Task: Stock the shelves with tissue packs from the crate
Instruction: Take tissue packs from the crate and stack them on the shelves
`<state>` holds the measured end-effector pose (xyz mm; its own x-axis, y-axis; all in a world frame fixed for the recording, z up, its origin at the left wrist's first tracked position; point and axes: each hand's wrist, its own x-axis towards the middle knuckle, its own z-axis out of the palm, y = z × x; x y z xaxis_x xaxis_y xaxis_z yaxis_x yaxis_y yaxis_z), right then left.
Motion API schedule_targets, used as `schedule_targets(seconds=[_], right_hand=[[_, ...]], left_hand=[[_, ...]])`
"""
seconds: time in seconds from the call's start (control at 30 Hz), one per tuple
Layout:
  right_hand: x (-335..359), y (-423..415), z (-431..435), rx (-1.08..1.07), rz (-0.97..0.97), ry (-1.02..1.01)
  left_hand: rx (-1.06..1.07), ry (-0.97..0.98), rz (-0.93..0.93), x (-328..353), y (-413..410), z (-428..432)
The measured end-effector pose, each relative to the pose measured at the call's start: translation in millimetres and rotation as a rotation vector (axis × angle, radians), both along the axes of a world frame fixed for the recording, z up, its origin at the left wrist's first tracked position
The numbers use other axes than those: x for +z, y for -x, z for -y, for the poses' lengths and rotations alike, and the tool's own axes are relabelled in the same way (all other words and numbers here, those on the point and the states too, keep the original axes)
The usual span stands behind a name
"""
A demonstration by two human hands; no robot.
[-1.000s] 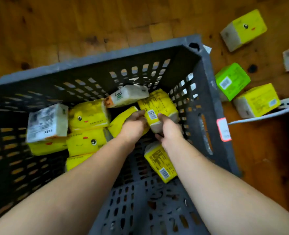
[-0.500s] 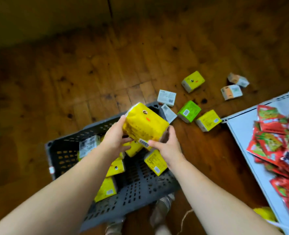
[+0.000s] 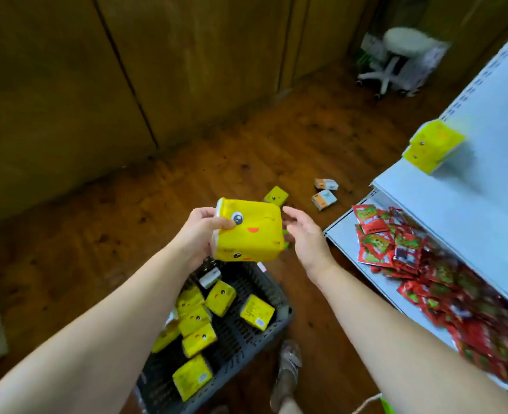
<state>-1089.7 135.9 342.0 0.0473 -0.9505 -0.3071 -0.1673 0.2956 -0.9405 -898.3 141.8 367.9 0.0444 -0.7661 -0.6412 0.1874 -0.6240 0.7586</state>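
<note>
Gripping a yellow tissue pack (image 3: 248, 231) above the crate (image 3: 235, 339), the left hand (image 3: 197, 234) curls round its edge; the right hand (image 3: 309, 237) hovers just beside it, fingers relaxed, near the shelf (image 3: 470, 204).

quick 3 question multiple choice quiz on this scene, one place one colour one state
1. The held tissue pack is: A green; B yellow; C white.
2. The red sachets lie: A on the white shelf; B left of the pack; C above it.
3. The left hand: A grips the pack; B is open; C is an empty fist.
Key: 1 B, yellow wrap with a face; 2 A, they cover the shelf at right; 3 A, thumb and fingers curl round its edge.
</note>
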Motion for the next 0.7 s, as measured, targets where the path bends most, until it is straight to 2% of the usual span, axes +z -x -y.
schedule_targets(seconds=[0.2,0.37,0.47,0.57,0.7], right_hand=[[19,79,-24,-0.218,0.255,-0.353],[6,186,-28,-0.484,0.364,-0.325],[-4,256,-17,-0.618,0.321,-0.301],[-19,322,1,-0.646,0.229,-0.297],[-22,381,30,-0.667,0.253,-0.272]], left_hand=[[-0.159,0.087,0.000,14,97,6],[-0.277,0.119,0.008,6,211,32],[-0.387,0.133,0.060,-6,287,51],[-0.470,0.178,0.117,-17,357,72],[-0.502,0.171,0.113,-32,421,105]])
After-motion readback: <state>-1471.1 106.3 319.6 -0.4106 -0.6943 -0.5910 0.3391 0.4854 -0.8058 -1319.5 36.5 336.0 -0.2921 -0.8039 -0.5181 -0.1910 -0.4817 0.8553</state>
